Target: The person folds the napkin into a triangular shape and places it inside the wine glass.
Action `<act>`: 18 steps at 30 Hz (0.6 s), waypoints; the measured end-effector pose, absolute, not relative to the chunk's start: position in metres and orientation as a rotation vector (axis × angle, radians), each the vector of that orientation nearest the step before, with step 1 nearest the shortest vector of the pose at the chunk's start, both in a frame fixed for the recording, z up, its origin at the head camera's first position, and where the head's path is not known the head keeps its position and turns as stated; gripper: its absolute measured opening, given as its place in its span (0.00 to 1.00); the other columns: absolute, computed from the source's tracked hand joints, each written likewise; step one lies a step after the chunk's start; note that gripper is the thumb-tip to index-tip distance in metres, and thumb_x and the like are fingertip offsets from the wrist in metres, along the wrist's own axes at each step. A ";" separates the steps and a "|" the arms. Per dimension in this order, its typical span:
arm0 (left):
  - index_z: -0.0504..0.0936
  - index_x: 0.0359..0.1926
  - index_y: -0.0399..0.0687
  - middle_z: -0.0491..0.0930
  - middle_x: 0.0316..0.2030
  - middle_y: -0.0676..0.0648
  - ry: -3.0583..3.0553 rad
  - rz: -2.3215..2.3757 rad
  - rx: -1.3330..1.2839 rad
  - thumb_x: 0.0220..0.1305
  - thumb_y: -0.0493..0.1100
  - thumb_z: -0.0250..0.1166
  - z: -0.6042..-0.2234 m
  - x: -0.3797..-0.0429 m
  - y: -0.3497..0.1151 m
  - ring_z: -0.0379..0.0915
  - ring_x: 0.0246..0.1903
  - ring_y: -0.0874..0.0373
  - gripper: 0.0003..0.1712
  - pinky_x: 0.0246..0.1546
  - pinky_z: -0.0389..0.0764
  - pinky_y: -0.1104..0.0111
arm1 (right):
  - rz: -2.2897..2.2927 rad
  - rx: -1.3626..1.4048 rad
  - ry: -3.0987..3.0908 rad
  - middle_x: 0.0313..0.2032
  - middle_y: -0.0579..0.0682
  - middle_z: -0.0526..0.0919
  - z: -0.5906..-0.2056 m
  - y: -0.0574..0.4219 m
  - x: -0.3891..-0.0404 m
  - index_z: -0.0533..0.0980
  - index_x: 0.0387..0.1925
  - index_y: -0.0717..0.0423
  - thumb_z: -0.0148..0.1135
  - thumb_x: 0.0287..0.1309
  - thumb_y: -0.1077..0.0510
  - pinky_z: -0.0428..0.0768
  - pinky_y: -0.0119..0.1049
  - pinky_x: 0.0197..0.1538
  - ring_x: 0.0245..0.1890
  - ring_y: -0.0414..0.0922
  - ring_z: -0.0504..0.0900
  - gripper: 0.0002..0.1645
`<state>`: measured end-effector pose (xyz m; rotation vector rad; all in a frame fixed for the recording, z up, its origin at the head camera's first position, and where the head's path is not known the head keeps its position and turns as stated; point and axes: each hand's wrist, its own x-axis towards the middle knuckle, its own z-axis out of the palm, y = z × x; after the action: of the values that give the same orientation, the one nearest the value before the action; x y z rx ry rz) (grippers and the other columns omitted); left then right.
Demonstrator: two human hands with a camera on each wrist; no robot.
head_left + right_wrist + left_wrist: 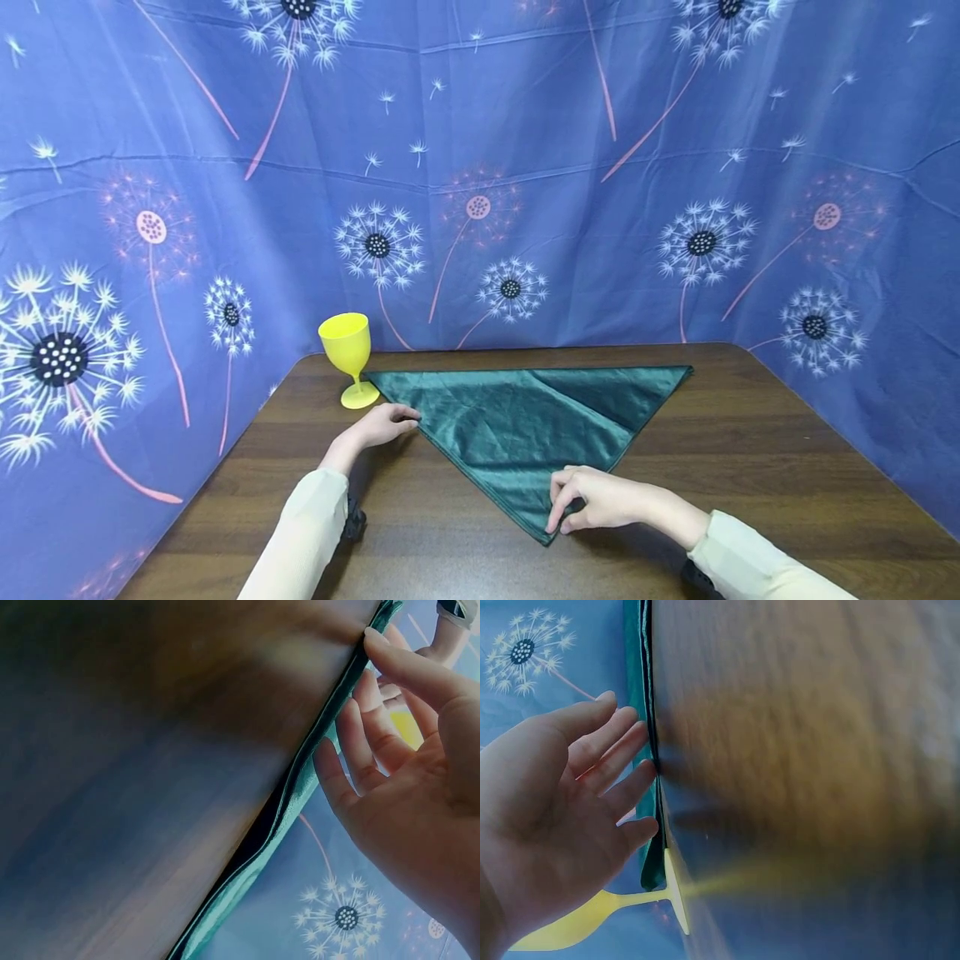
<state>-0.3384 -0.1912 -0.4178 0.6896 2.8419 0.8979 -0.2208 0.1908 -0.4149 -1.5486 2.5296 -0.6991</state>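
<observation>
Green cloth (510,417), mid-frame, seemingly at straightening: my left hand (382,425) spread, right hand (594,498) pinching or not, unclear; next wants corner grip.

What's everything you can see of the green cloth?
The green cloth looks satiny and creased, with layered edges as if folded. It lies as a triangle on the brown table, far-left corner by the yellow goblet. The left hand touches its left edge, the right hand its near corner.

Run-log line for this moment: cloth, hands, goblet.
green cloth: folded triangle, on wooden table | left hand: touching left edge | right hand: at near corner, grip unclear | yellow goblet: upright beside cloth's far-left corner
</observation>
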 end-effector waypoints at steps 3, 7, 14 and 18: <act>0.79 0.52 0.38 0.79 0.51 0.39 2.837 0.890 0.691 0.68 0.41 0.55 -0.418 -0.339 -0.191 0.71 0.56 0.42 0.16 0.56 0.71 0.52 | -0.706 -1.536 2.533 0.31 0.37 0.74 -0.415 0.192 -0.221 0.86 0.34 0.43 0.67 0.50 0.58 0.67 0.22 0.39 0.37 0.28 0.66 0.08; 0.79 0.52 0.38 0.78 0.52 0.38 2.837 0.876 0.704 0.68 0.41 0.54 -0.417 -0.340 -0.192 0.70 0.56 0.42 0.17 0.56 0.71 0.52 | -0.719 -1.532 2.518 0.31 0.38 0.74 -0.415 0.192 -0.221 0.86 0.34 0.44 0.67 0.51 0.58 0.67 0.22 0.40 0.36 0.28 0.66 0.08; 0.78 0.52 0.38 0.78 0.52 0.37 2.827 0.889 0.680 0.68 0.41 0.54 -0.417 -0.337 -0.192 0.69 0.57 0.41 0.16 0.57 0.70 0.51 | -0.715 -1.568 2.508 0.31 0.38 0.74 -0.416 0.193 -0.223 0.86 0.34 0.44 0.66 0.52 0.57 0.66 0.21 0.39 0.35 0.28 0.65 0.07; 0.79 0.52 0.38 0.78 0.52 0.38 2.821 0.900 0.676 0.68 0.41 0.54 -0.417 -0.336 -0.191 0.70 0.57 0.42 0.16 0.57 0.70 0.52 | -0.717 -1.572 2.515 0.31 0.38 0.74 -0.417 0.193 -0.223 0.86 0.34 0.43 0.66 0.53 0.56 0.66 0.21 0.39 0.36 0.28 0.65 0.07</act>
<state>-0.3363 -0.1907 -0.4168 0.6760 2.8213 0.8996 -0.2231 0.1934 -0.4168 -1.5722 2.5149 -0.7175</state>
